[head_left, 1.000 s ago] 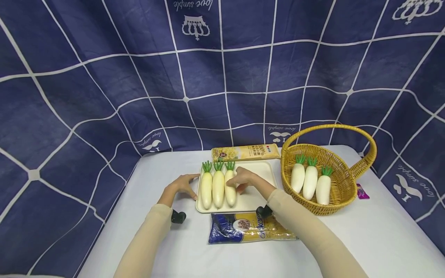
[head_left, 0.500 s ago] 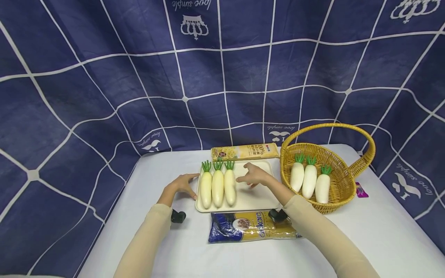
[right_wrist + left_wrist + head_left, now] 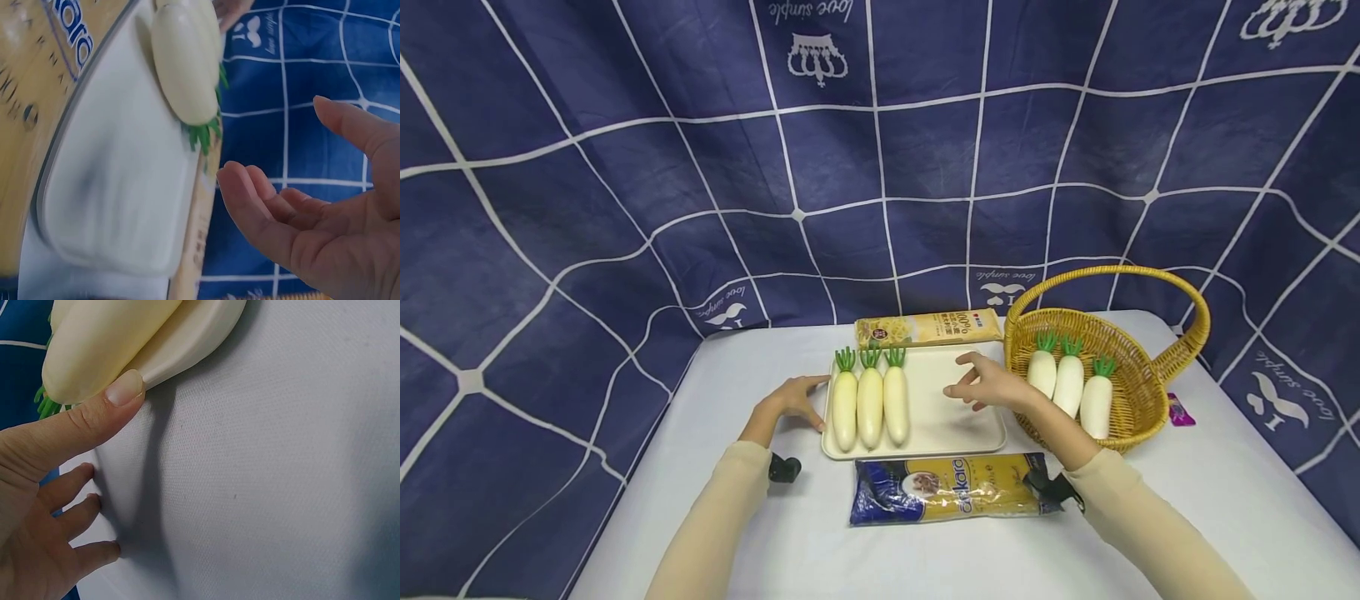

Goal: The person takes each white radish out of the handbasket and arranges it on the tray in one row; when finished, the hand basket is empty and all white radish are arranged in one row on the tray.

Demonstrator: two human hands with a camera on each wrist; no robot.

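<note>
The fingers (image 3: pixel 250 209) of the right hand (image 3: pixel 992 385) are loosely bent with the thumb held well away from them, and there's nothing between them; from where I stand the hand is over the right part of a cream tray (image 3: pixel 951 417). The left hand (image 3: pixel 792 398) is at the tray's left side, fingers apart and gripping nothing, its thumb tip right at the rim, though I can't be sure how firmly it touches. On the left half of that tray lie three yellowish radishes (image 3: pixel 870 408), side by side, their green tops pointing away from the person. Just behind the tray is a long yellow packet (image 3: pixel 925 328) with pictures of pasta, and just in front lies a shiny blue-and-yellow bag (image 3: pixel 955 487). To the right stands a wicker basket (image 3: pixel 1138 408) with a tall arched handle; three white radishes (image 3: pixel 1069 387) lean inside it, green tops towards the back. A small purple sachet (image 3: pixel 1181 410) lies beside the basket's right side. Everything is on a white-covered desk (image 3: pixel 827 562), and behind it hangs a dark blue curtain (image 3: pixel 925 158) crossed by white lines.
</note>
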